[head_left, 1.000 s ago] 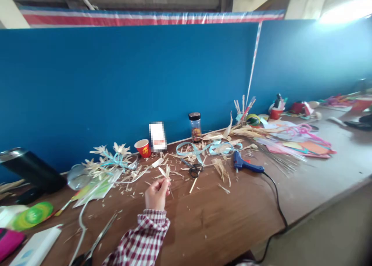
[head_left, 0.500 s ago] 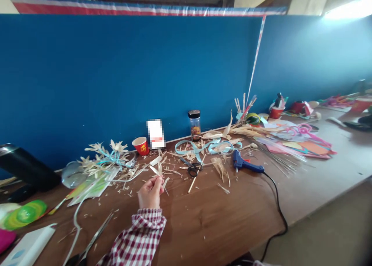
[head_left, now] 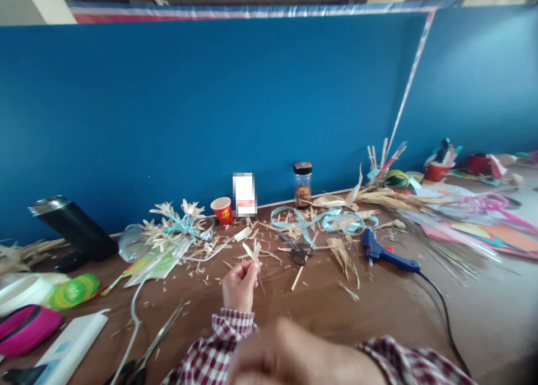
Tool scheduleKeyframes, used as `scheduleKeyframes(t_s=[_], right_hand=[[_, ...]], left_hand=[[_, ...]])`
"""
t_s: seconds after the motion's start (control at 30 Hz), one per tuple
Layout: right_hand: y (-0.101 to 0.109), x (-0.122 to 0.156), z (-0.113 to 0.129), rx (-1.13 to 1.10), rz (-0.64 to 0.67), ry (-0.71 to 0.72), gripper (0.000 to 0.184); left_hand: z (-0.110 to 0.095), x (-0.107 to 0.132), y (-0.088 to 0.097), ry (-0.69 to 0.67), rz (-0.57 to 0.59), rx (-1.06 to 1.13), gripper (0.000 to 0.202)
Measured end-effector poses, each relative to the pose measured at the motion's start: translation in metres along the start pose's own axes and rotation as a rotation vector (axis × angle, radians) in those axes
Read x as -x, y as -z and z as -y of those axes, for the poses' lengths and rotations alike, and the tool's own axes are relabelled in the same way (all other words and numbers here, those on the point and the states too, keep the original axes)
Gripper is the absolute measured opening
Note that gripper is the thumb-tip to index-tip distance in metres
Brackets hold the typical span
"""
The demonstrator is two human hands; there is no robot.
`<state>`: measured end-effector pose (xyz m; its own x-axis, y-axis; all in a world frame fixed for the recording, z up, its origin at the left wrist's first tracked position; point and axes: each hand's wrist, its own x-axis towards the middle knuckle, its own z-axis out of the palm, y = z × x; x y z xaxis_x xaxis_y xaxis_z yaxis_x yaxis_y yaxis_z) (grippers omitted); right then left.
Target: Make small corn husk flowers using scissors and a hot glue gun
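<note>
My left hand (head_left: pixel 239 284) is closed in a pinch over the table's middle, holding a small corn husk flower (head_left: pixel 254 252). Its pale petals fan upward from the fingertips. In the near foreground my right hand (head_left: pixel 300 354) is smeared by motion, and its fingers cannot be made out. Beyond the left hand lie husk scraps and a white strip (head_left: pixel 242 234). Black-handled scissors (head_left: pixel 301 254) rest to its right, with a thin stick (head_left: pixel 296 278) beside them.
A blue glue gun (head_left: pixel 386 253) with a black cord lies at right. A red paper cup (head_left: pixel 222 210) and a lidded jar (head_left: pixel 302 184) stand along the blue partition. Finished husk flowers (head_left: pixel 179 222), a tilted black flask (head_left: pixel 78 228) and larger scissors (head_left: pixel 155 340) are at left.
The view has turned left, so things sit further right. My right hand has come into the foreground from below. The left hand still pinches the husk flower.
</note>
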<state>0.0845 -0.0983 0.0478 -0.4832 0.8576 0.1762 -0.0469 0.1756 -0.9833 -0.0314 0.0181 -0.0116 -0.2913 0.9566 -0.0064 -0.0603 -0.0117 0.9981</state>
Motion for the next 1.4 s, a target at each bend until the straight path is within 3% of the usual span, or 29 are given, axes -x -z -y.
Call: scheduleKeyframes(t_s=[0.03,0.1,0.17,0.3,0.4,0.6,0.83,1.2,1.4], right_hand=[[0.014,-0.016,-0.003,0.025,-0.005,0.001,0.023],[0.037,-0.047,-0.015,0.154,-0.273,-0.011,0.018],[0.051,-0.069,-0.031,0.202,-0.428,0.002,0.012],[0.059,-0.083,-0.059,0.142,-0.396,0.014,0.014],[0.060,-0.081,-0.067,0.101,-0.359,-0.001,0.014],[0.063,-0.079,-0.071,-0.059,-0.368,-0.087,0.018],[0.065,-0.080,-0.074,-0.083,-0.365,-0.104,0.023],[0.061,-0.079,-0.075,-0.061,-0.328,-0.100,0.026],[0.064,-0.079,-0.072,-0.029,-0.381,-0.123,0.021]], left_hand=[[-0.001,0.001,0.000,-0.004,0.034,-0.010,0.028],[-0.002,0.002,0.001,-0.022,0.081,-0.050,0.025],[-0.002,0.003,0.001,-0.055,0.087,-0.103,0.022],[-0.001,0.007,-0.001,-0.051,0.113,-0.143,0.023],[-0.001,0.010,-0.002,-0.009,0.150,-0.120,0.026],[0.000,0.012,-0.002,-0.005,0.201,-0.109,0.029],[0.001,0.014,-0.003,0.092,0.223,-0.043,0.031],[0.000,0.013,-0.004,-0.012,0.147,-0.135,0.021],[-0.001,0.014,-0.004,0.063,0.196,-0.099,0.029]])
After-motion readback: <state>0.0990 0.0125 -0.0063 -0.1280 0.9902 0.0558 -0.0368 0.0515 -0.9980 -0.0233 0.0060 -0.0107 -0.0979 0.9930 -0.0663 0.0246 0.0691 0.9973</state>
